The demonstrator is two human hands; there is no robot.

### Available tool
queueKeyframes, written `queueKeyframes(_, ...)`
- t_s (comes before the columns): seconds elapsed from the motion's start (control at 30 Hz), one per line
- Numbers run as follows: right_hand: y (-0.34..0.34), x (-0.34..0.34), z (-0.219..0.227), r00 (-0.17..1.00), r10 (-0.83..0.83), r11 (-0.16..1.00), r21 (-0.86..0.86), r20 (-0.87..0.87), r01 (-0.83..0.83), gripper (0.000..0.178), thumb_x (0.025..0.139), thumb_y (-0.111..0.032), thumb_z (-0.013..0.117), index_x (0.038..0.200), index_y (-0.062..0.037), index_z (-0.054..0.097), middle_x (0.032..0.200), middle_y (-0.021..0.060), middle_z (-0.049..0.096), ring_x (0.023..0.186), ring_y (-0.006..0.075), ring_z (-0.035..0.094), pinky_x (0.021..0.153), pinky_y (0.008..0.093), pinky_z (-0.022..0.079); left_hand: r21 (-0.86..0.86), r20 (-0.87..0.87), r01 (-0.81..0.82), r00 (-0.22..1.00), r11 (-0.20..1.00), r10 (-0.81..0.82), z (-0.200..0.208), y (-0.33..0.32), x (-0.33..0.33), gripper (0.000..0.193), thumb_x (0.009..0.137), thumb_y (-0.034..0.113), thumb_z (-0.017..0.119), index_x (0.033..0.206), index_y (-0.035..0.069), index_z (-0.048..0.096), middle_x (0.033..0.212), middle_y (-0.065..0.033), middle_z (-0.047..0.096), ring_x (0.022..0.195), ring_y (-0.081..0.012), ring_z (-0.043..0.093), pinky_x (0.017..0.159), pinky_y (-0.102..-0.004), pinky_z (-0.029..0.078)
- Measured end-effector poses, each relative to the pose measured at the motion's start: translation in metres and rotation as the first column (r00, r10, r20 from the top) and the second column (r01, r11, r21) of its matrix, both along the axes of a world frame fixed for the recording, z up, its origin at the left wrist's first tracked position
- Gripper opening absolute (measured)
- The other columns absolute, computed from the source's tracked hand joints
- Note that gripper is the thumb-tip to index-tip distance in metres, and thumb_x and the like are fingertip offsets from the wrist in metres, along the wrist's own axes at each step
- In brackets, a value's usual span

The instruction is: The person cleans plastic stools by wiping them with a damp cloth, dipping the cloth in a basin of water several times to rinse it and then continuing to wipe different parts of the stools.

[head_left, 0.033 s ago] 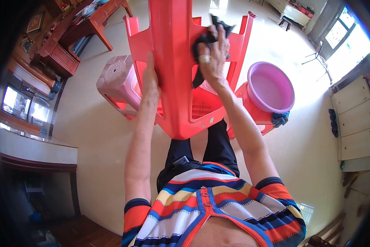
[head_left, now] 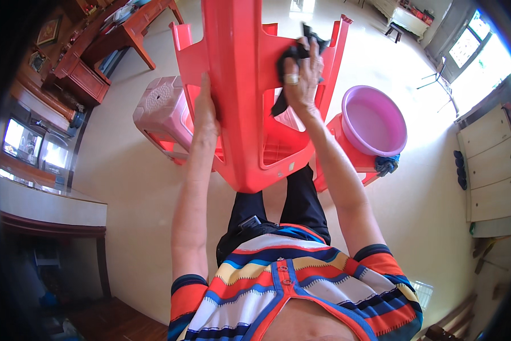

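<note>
A red plastic stool (head_left: 232,113) is upside down in front of me, its legs pointing up and one broad leg facing me. My left hand (head_left: 206,111) grips the left side of that near leg; some of its fingers are hidden behind it. On the right, my right hand (head_left: 303,79), with a pale ring on one finger, presses a black cloth (head_left: 288,59) against the bar between two legs. Part of the cloth sticks out past the fingertips and another end hangs below.
To the right, a purple basin (head_left: 374,122) stands on another red stool (head_left: 334,142), with a dark blue cloth (head_left: 387,165) at its edge. A faded pink stool (head_left: 161,108) is at the left. Wooden furniture (head_left: 85,79) lines the left side, a pale cabinet (head_left: 491,165) the right.
My right hand has slid a little to the right along the stool's bar with the black cloth. The stool has shifted very slightly left; my left hand keeps its hold.
</note>
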State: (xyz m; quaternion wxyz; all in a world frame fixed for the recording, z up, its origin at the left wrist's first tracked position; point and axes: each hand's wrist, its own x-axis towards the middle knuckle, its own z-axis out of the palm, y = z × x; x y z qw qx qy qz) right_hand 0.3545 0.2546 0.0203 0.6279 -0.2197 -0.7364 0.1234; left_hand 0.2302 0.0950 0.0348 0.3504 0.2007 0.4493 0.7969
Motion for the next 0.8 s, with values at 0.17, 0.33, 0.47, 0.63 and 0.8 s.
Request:
queueKeyframes(0.17,0.068,0.033,-0.039,0.996,-0.037,0.925,-0.374,0.077,0.063,0.052,0.093,-0.038,0.038,0.128,0.0006,0.043,0.141,0.0259,0.028,0.129,0.0412,0.028,0.104,0.0511,0.020,0.000,0.014,0.001,1.000,1.000,-0.001,0.009,-0.013,-0.003,0.052,0.092,0.048,0.046,0.123,0.006,0.050,0.112,-0.0082,0.060,0.099,-0.0186,0.060,0.087,-0.0347,0.050)
queueKeyframes(0.33,0.033,0.012,-0.022,0.999,0.007,0.978,-0.209,-0.036,-0.015,0.050,0.093,-0.036,0.040,0.128,-0.0006,0.044,0.143,0.0243,0.026,0.130,0.0426,0.026,0.106,0.0511,0.018,-0.020,0.004,-0.023,1.000,1.000,0.023,0.010,-0.003,0.007,0.057,0.091,0.051,0.045,0.123,0.003,0.050,0.117,-0.0093,0.058,0.105,-0.0191,0.057,0.092,-0.0341,0.045)
queueKeyframes(0.47,-0.014,-0.008,0.030,0.976,0.209,0.977,-0.028,-0.070,-0.211,0.051,0.088,-0.032,0.049,0.132,-0.0085,0.042,0.142,0.0196,0.029,0.128,0.0437,0.027,0.107,0.0520,0.016,-0.034,-0.015,-0.007,1.000,0.999,0.007,0.013,0.010,0.009,0.061,0.091,0.052,0.045,0.122,0.000,0.051,0.119,-0.0095,0.057,0.106,-0.0183,0.056,0.094,-0.0319,0.042)
queueKeyframes(0.63,-0.052,-0.011,0.033,0.972,0.196,0.960,0.177,0.130,-0.217,0.058,0.076,-0.029,0.064,0.128,-0.0101,0.046,0.140,0.0192,0.031,0.123,0.0420,0.033,0.103,0.0550,0.021,0.022,-0.042,-0.012,0.999,1.000,0.013,0.007,0.026,0.005,0.058,0.092,0.050,0.045,0.119,0.000,0.053,0.114,-0.0091,0.059,0.101,-0.0180,0.057,0.091,-0.0305,0.044)
queueKeyframes(0.8,-0.123,0.024,-0.050,0.836,0.307,0.909,0.120,0.455,-0.399,0.069,0.060,-0.023,0.069,0.125,-0.0093,0.050,0.140,0.0176,0.032,0.126,0.0367,0.034,0.104,0.0539,0.023,-0.065,-0.054,-0.085,0.995,0.994,0.081,0.014,0.027,-0.010,0.059,0.088,0.050,0.052,0.118,-0.001,0.054,0.115,-0.0103,0.059,0.101,-0.0189,0.057,0.090,-0.0302,0.044)
